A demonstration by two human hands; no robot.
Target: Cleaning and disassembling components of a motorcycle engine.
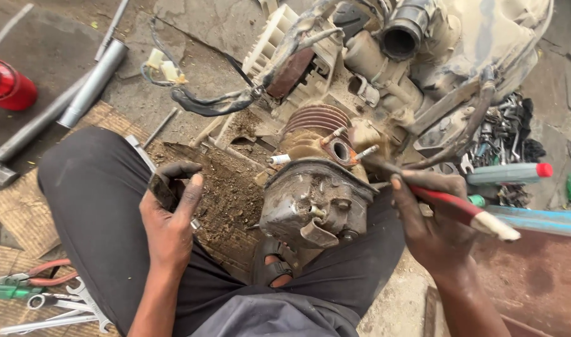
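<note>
- The left hand [170,218] is curled round a small dark block [167,190], thumb and fingers pinching it above the person's thigh.
- The right hand [432,218] grips a red-handled screwdriver [460,209], its tip at the dirty engine cylinder head [316,200] between the knees.
- On the floor at the lower left corner lie spanners [61,309] and red-handled pliers [39,274].
- A red can [8,84] stands at the far left edge.

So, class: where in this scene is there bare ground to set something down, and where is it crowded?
Bare concrete lies between the red can and the metal tubes. It is crowded around the engine, among the loose tools to its right, and by the pliers and spanners on the cardboard.
</note>
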